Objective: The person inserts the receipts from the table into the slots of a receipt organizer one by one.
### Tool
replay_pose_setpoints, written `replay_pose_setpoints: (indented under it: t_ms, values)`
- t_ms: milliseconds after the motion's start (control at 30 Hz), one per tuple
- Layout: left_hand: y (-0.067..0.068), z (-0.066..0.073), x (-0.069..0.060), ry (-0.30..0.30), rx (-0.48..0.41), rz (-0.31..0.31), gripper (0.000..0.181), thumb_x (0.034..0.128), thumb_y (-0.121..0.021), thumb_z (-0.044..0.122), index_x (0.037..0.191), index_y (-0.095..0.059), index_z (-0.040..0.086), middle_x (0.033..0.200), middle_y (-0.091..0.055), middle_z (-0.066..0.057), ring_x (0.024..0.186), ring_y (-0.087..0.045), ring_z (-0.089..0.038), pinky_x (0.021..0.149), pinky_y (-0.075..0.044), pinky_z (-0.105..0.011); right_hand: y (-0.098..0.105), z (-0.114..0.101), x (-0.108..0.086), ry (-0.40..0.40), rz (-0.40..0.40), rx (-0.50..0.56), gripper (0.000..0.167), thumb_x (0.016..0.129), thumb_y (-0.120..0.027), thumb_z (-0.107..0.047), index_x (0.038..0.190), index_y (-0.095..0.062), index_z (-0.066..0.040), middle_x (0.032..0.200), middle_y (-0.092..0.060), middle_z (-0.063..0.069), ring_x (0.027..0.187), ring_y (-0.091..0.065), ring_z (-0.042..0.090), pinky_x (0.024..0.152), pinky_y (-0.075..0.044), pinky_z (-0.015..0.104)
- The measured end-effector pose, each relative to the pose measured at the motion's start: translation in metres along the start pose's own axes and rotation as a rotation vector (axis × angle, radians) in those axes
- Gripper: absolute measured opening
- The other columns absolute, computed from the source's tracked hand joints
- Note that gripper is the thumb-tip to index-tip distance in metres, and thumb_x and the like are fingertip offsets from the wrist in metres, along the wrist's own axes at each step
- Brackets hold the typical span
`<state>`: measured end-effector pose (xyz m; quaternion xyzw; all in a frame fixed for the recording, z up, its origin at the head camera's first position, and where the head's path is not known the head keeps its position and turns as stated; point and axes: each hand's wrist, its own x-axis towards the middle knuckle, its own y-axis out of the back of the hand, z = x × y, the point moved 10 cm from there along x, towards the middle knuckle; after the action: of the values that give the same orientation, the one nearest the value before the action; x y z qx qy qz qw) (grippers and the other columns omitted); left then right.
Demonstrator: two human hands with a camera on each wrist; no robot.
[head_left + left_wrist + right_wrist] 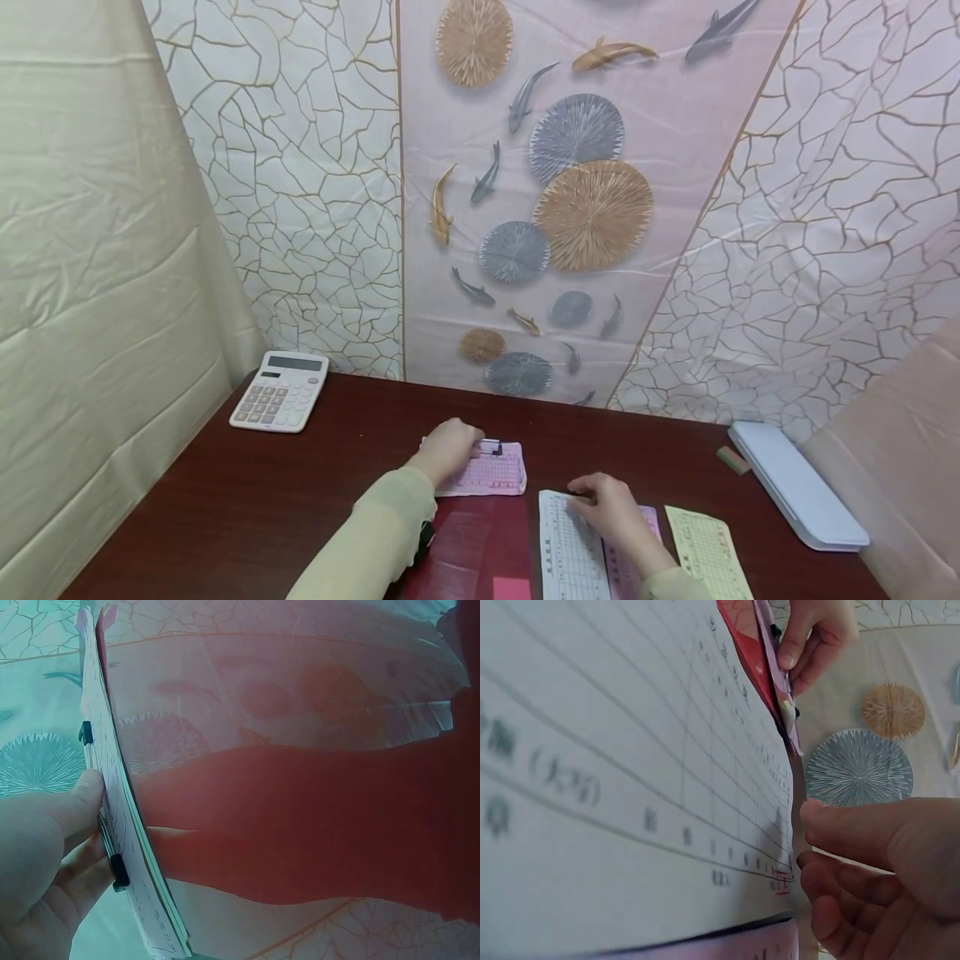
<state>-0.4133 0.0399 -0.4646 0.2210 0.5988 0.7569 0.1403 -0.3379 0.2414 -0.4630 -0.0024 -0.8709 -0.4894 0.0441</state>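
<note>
My left hand [450, 454] pinches a clipped stack of pink printed slips [491, 468] at its metal clip, over the top end of a dark red folder [472, 542]. In the left wrist view, the thumb of the left hand [52, 847] lies against the face of the stack [124, 825], between two black clip ends. My right hand [618, 517] is at the upper right corner of a white printed form [570, 550]. The right wrist view shows the right hand [885, 877] beside the edge of that form [652, 772], thumb and index finger apart, the other fingers loosely bent.
A white calculator [279, 392] lies at the back left. Purple slips [621, 575] are beside the white form, and a yellow slip [708, 550] lies further right. Near the right edge are a small green-brown block [732, 460] and a long white case [798, 487].
</note>
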Motion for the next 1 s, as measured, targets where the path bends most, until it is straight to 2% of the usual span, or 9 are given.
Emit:
replay_pose_setpoints:
  t_ms: [133, 200, 567, 800, 1000]
  values:
    - [0.0007, 0.0013, 0.0006, -0.005, 0.009, 0.004, 0.010, 0.0886, -0.067, 0.019, 0.094, -0.074, 0.015, 0.089, -0.072, 0.001, 0.086, -0.066, -0.013, 0.079, -0.054, -0.030, 0.0008, 0.0011, -0.0010, 0.011, 0.003, -0.028, 0.023, 0.073, -0.078, -0.008, 0.095, -0.072, -0.006, 0.096, -0.068, 0.008, 0.097, -0.063, 0.030, 0.085, -0.050, 0.048]
    - [-0.0004, 0.0012, 0.0013, -0.004, 0.008, 0.000, 0.009, 0.0887, -0.067, 0.019, 0.093, -0.074, 0.015, 0.088, -0.071, 0.001, 0.086, -0.066, -0.013, 0.079, -0.054, -0.030, 0.0014, 0.0007, -0.0013, 0.018, 0.008, -0.041, 0.024, 0.072, -0.079, -0.008, 0.095, -0.073, -0.005, 0.096, -0.068, 0.009, 0.098, -0.062, 0.031, 0.086, -0.049, 0.050]
    - [-0.0045, -0.0032, 0.0052, -0.020, 0.036, -0.014, 0.006, 0.0862, -0.067, 0.015, 0.087, -0.073, 0.017, 0.085, -0.070, 0.003, 0.083, -0.064, -0.013, 0.078, -0.053, -0.029, -0.0054, -0.0024, 0.0008, 0.026, -0.024, -0.100, 0.024, 0.072, -0.078, -0.005, 0.095, -0.073, -0.001, 0.092, -0.064, 0.008, 0.089, -0.062, 0.027, 0.080, -0.053, 0.045]
    - [-0.0028, -0.0020, 0.0052, -0.046, 0.046, 0.012, 0.008, 0.0862, -0.066, 0.014, 0.081, -0.071, 0.017, 0.081, -0.069, 0.003, 0.081, -0.064, -0.013, 0.075, -0.052, -0.029, -0.0053, -0.0031, 0.0016, 0.023, -0.022, -0.116, 0.020, 0.072, -0.078, -0.005, 0.091, -0.071, -0.007, 0.089, -0.062, 0.005, 0.084, -0.061, 0.022, 0.076, -0.053, 0.044]
    - [-0.0007, -0.0002, 0.0037, -0.035, 0.055, 0.014, 0.008, 0.0859, -0.066, 0.012, 0.081, -0.071, 0.016, 0.080, -0.069, 0.003, 0.081, -0.064, -0.013, 0.076, -0.052, -0.029, -0.0038, -0.0044, 0.0006, 0.037, -0.013, -0.133, 0.025, 0.072, -0.077, -0.005, 0.096, -0.071, -0.004, 0.085, -0.059, 0.003, 0.078, -0.058, 0.017, 0.072, -0.052, 0.041]
